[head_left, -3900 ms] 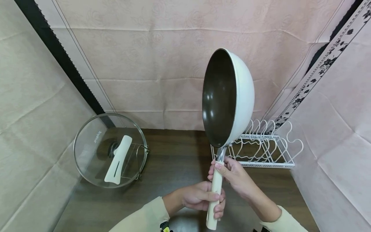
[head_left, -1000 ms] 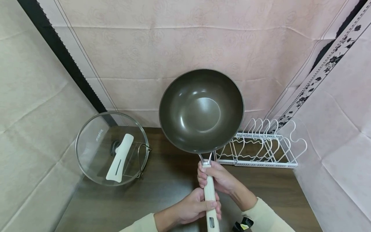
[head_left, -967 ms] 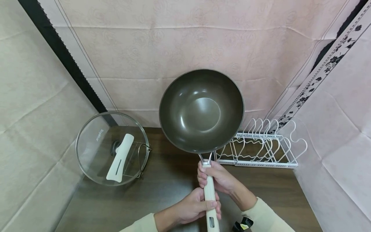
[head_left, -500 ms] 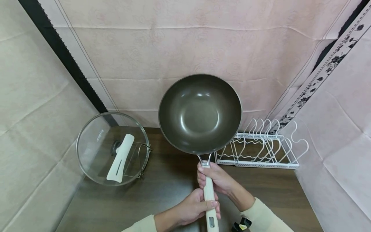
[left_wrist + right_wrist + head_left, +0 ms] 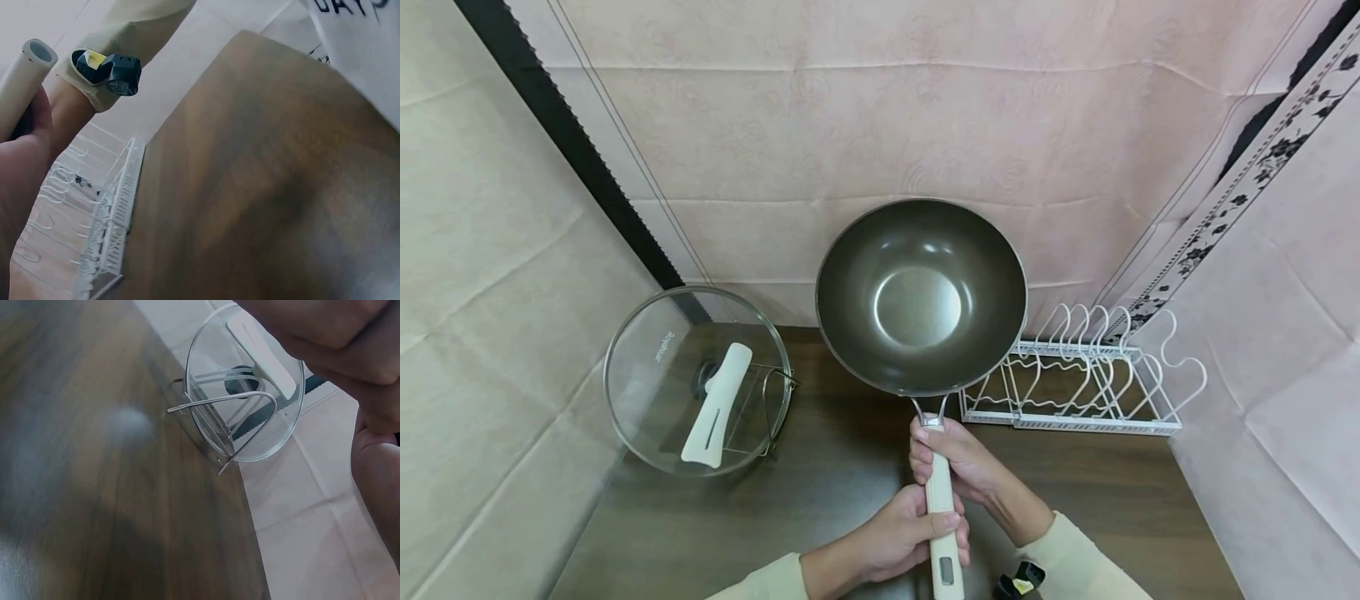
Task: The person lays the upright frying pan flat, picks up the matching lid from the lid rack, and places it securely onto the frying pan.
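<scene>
A deep wok [image 5: 921,292] with a dark inside and a long cream handle [image 5: 942,492] is held up above the table, its inside turned toward the head camera. My left hand [image 5: 906,533] grips the lower part of the handle. Just above it, my right hand [image 5: 953,454] grips the handle close to the metal neck. In the left wrist view the hollow end of the handle [image 5: 39,53] sticks out past the left hand [image 5: 25,169]. Curled fingers of a hand [image 5: 350,344] fill the top right of the right wrist view, where the wok is out of sight.
At left a glass lid [image 5: 658,400] with a cream grip [image 5: 718,404] leans on a metal wire stand [image 5: 250,397]. A white wire dish rack [image 5: 1090,425] stands at right, partly behind the wok. Cloth-covered walls [image 5: 850,125] surround the brown wooden table [image 5: 760,517].
Since the earliest frame the wok has turned from side-on to face the head camera and shifted left. Over the last second it has tilted and lowered slightly. Both hands have kept their grip.
</scene>
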Motion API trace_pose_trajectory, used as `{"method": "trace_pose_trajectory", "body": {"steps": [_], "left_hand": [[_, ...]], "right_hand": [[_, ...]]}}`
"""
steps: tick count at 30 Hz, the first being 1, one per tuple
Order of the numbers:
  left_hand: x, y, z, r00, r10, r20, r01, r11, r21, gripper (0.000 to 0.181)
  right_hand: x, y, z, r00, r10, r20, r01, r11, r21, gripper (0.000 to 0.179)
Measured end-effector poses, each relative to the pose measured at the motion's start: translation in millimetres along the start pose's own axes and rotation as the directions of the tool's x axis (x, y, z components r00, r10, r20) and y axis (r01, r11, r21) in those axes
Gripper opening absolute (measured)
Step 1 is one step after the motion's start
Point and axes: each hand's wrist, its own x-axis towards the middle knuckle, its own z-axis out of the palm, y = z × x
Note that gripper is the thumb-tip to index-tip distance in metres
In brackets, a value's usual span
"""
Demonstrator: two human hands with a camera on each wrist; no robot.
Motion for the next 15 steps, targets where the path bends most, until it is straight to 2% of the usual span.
{"method": "trace_pose_trajectory", "body": {"steps": [4,8,15], "left_hand": [[-1.6,-1.6,-0.4,0.998,0.032,0.062,-0.027,0.997,-0.076,0.014],[-2.8,-1.7,-1.0,0.994,0.04,0.101,-0.026,0.991,-0.132,0.02],[-5.4,-0.7,-4.6,0.985,0.059,0.159,-0.035,0.988,-0.147,0.025]], "right_hand": [[0.8,2.1,2.3,1.0,0.012,0.013,-0.012,1.0,0.012,0.027],[2.0,4.5,4.6,1.0,0.004,0.031,-0.005,1.0,0.022,0.027],[2.4,9.2,7.5,0.999,-0.018,0.034,0.016,0.999,0.049,0.029]]}}
